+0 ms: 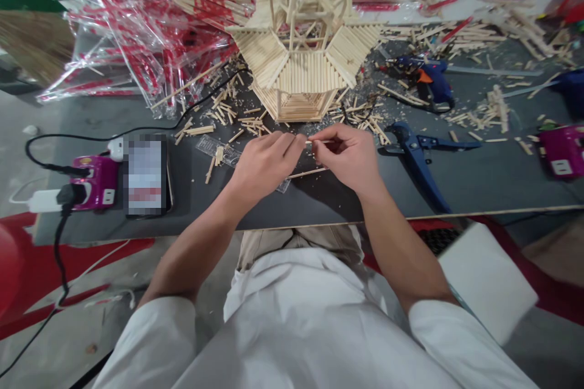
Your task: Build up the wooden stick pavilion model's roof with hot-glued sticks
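Note:
My left hand (264,161) and my right hand (349,155) meet over the dark work board (479,182), both pinching a thin wooden stick (319,141) between their fingertips. A second stick (306,173) lies on the board just below the hands, beside a clear plastic ruler (214,149). Right behind the hands stands a pavilion model made of sticks (303,67), with a slatted roof and an open frame on top.
Blue cutting pliers (417,155) lie right of my right hand; a blue glue gun (429,79) sits further back. A phone (145,175) and a purple power strip (93,182) are at the left, another purple strip (563,151) at the right. Wrapped chopstick packs (150,30) and stick offcuts cover the back.

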Demonstrator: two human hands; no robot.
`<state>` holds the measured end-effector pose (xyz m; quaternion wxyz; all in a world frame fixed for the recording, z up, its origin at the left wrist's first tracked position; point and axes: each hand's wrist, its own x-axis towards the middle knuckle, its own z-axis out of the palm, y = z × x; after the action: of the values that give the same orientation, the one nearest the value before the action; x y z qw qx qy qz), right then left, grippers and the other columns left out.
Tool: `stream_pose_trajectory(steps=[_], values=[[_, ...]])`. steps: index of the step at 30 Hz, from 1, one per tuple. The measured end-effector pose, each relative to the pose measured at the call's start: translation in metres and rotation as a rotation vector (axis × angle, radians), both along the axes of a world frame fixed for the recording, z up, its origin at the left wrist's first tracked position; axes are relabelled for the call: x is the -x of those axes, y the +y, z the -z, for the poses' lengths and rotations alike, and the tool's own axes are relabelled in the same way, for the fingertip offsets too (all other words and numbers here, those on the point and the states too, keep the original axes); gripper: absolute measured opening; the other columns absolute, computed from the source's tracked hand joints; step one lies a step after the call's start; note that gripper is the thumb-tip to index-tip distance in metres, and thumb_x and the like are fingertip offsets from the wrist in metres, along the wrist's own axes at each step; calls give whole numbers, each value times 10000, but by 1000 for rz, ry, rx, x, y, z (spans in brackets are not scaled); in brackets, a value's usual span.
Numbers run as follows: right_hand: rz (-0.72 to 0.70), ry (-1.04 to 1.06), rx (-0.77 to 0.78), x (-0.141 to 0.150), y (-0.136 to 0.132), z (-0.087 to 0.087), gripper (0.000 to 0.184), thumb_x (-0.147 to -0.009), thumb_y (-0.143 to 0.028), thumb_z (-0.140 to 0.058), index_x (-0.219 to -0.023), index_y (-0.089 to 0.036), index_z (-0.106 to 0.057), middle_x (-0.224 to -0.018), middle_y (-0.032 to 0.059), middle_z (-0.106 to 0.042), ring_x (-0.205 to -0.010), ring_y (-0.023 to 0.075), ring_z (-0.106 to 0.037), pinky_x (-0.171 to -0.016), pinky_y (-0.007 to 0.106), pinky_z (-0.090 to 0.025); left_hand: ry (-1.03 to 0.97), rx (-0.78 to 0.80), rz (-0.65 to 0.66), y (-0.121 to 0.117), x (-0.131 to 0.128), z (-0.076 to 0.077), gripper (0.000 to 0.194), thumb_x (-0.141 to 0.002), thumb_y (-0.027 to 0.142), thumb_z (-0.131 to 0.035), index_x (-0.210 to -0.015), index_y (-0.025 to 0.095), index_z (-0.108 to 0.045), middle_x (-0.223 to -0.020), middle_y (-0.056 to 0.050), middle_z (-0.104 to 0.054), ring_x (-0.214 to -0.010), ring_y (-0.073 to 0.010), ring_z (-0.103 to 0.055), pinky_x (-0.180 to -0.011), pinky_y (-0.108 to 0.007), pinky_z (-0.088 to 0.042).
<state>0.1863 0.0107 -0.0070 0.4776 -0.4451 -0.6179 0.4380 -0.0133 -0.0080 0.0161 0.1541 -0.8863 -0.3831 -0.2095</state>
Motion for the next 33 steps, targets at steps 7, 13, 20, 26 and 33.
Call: stream_pose_trajectory(steps=[7,13,20,26,33], values=[[-71,91,150,1,4,-1,82,-787,-278,-784,-820,-204,-777,-601,-17,-693,-491,117,-609,-462,246,-528,48,4,-42,0,-1,5,267,-1065,92,-382,-1064,133,-646,-835,-66,-712,-737,-180,-643,-635,-322,-423],[-80,100,163,2,5,3,91,-781,-279,-783,-818,-196,-778,-599,-14,-691,-498,118,-616,-464,250,-551,47,7,-42,1,-2,7,267,-1073,111,-384,-1052,133,-650,-819,-71,-696,-745,-188,-640,-639,-329,-427],[-85,111,142,2,7,9,62,-820,-252,-736,-827,-198,-767,-590,-27,-676,-493,110,-617,-461,238,-547,43,-33,-24,1,-1,6,254,-1065,91,-405,-1077,108,-658,-830,-75,-699,-743,-195,-639,-637,-342,-417],[-124,110,152,-2,7,8,127,-797,-316,-806,-830,-197,-779,-599,-20,-673,-526,114,-613,-489,247,-549,38,-14,-29,1,-2,8,249,-1067,99,-417,-1072,112,-665,-826,-73,-693,-748,-195,-629,-650,-338,-407],[-65,8,78,-2,3,5,110,-806,-284,-778,-857,-187,-771,-687,0,-718,-593,129,-641,-575,266,-558,19,50,-67,-1,-7,5,285,-1088,130,-392,-1035,138,-672,-832,-70,-694,-758,-190,-622,-671,-333,-387]])
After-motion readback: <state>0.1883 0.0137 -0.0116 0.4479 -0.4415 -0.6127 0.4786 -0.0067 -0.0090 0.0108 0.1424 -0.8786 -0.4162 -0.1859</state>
